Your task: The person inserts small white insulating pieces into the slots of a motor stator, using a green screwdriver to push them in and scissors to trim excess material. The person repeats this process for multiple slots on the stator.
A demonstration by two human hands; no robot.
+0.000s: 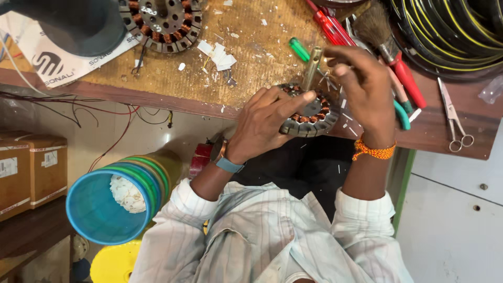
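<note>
My left hand (pixel 267 123) grips a round motor stator (pixel 309 116) with copper windings, held at the front edge of the wooden workbench (pixel 157 97). Its thumb presses on the stator's top rim. My right hand (pixel 361 84) hovers over the right side of the stator and pinches a small thin piece at its fingertips. A brass-coloured rod (pixel 312 67) stands up from the middle of the stator between both hands. I wear a blue-strapped watch (pixel 226 160) on the left wrist and an orange thread (pixel 373 152) on the right.
A second stator (pixel 162 23) lies at the bench's back left. Red screwdrivers (pixel 330 23), a green-handled tool (pixel 299 49), a brush (pixel 377 29), scissors (pixel 455 118) and coiled cables (pixel 450 31) sit to the right. Stacked coloured tubs (pixel 112 202) and cardboard boxes (pixel 31 167) stand below left.
</note>
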